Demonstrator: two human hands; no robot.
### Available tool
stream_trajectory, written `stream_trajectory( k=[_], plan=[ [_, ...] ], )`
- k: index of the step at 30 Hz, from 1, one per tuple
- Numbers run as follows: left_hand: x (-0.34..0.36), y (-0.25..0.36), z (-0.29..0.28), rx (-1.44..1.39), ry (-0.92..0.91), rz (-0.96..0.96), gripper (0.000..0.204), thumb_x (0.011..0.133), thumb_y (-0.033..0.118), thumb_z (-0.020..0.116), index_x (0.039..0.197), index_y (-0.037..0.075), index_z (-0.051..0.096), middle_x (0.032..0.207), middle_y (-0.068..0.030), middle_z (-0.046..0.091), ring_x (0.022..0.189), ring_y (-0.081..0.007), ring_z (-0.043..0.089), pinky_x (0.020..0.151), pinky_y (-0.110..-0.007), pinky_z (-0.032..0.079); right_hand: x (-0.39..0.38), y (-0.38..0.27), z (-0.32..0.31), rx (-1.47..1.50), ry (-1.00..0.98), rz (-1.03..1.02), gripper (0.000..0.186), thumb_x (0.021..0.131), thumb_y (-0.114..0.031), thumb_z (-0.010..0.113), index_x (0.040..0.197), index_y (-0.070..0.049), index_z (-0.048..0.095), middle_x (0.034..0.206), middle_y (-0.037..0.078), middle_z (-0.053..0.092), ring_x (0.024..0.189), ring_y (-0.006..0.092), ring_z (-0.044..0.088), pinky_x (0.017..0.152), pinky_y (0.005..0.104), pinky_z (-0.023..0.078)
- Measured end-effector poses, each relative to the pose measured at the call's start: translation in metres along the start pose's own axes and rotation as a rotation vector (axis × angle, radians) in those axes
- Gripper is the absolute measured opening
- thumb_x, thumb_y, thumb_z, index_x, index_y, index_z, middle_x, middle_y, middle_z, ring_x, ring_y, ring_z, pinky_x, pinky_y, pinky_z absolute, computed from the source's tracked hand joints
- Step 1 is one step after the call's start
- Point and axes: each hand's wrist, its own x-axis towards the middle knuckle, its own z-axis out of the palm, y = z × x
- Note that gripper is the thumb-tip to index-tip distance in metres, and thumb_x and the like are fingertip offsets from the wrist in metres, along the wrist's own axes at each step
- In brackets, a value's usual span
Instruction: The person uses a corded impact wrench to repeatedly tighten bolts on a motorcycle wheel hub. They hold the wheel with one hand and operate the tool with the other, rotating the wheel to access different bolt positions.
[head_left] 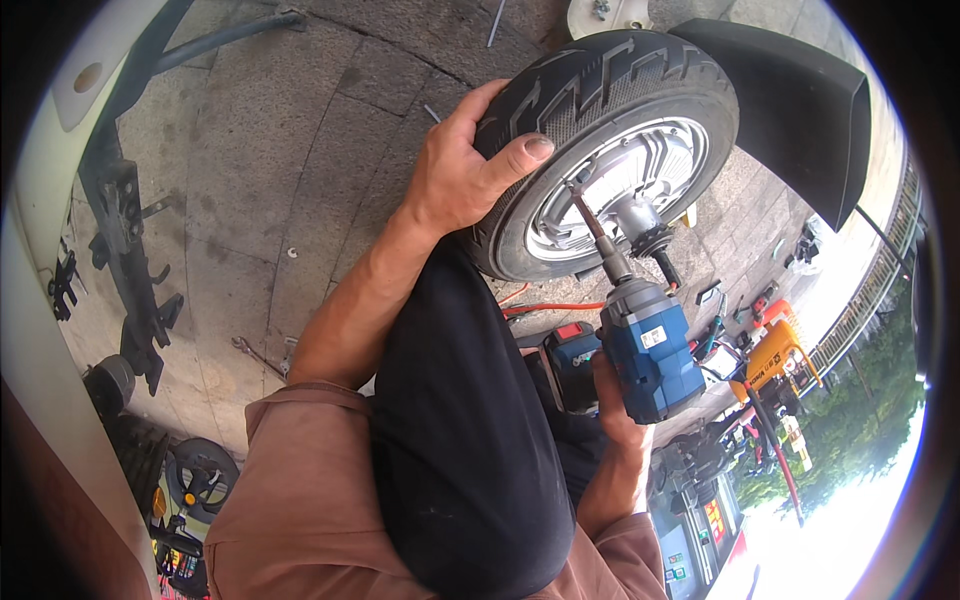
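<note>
A scooter wheel (600,95) with a black treaded tyre and a silver hub stands tilted in front of my knee. My left hand (462,165) grips the tyre's near left edge, its thumb lying over the sidewall. In my right hand (618,405) is a blue and black cordless impact driver (655,350), held by its handle; the fingers are partly hidden behind the body. Its long bit (590,215) reaches to the hub's rim, where a fastener cannot be made out. The axle stub (640,220) juts out beside the bit.
A black mudguard (800,110) adjoins the wheel at the right. Orange cable (550,308) runs beneath the driver. A wrench (258,355) lies on the paving at left, near a black metal frame (130,250). A yellow case (775,360) and loose tools are at the right.
</note>
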Motion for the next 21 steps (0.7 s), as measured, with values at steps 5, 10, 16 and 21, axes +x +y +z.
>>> stream_trajectory(
  k=[5, 10, 16, 21],
  plan=[
    [0.0, -0.0006, 0.0, 0.0, 0.004, 0.003, 0.084, 0.081, 0.054, 0.08, 0.134, -0.006, 0.055, 0.114, -0.0194, 0.07, 0.106, -0.0245, 0.068, 0.092, -0.035, 0.054, 0.0029, -0.0077, -0.0001, -0.019, 0.005, -0.035, 0.016, 0.084, 0.001, 0.071, 0.099, -0.003, 0.073, 0.082, 0.008, 0.069, 0.071, 0.0236, 0.067, 0.062, 0.0361, 0.051],
    [0.0003, -0.0007, 0.0003, -0.03, -0.003, -0.007, 0.083, 0.082, 0.053, 0.081, 0.134, -0.006, 0.055, 0.115, -0.0191, 0.07, 0.107, -0.0234, 0.067, 0.094, -0.035, 0.053, 0.003, -0.0083, 0.0003, -0.011, 0.014, -0.012, 0.014, 0.084, 0.001, 0.071, 0.097, -0.003, 0.073, 0.083, 0.008, 0.07, 0.071, 0.0233, 0.067, 0.062, 0.0363, 0.052],
    [-0.0002, -0.0006, -0.0001, -0.034, 0.003, -0.006, 0.081, 0.082, 0.051, 0.081, 0.134, -0.006, 0.055, 0.116, -0.0186, 0.07, 0.108, -0.0229, 0.067, 0.094, -0.035, 0.053, -0.0006, -0.0024, -0.0008, 0.121, -0.029, 0.145, 0.029, 0.087, 0.001, 0.067, 0.116, -0.001, 0.068, 0.105, 0.007, 0.071, 0.094, 0.0166, 0.066, 0.081, 0.032, 0.053],
    [0.0002, -0.0016, 0.001, -0.049, 0.007, -0.001, 0.083, 0.081, 0.052, 0.081, 0.134, -0.006, 0.055, 0.116, -0.0194, 0.07, 0.108, -0.0239, 0.067, 0.094, -0.035, 0.053, -0.0032, 0.0003, -0.0049, 0.069, -0.073, 0.106, 0.031, 0.087, 0.0, 0.067, 0.118, 0.0, 0.068, 0.108, 0.009, 0.071, 0.097, 0.0174, 0.067, 0.084, 0.0326, 0.053]
  ],
)
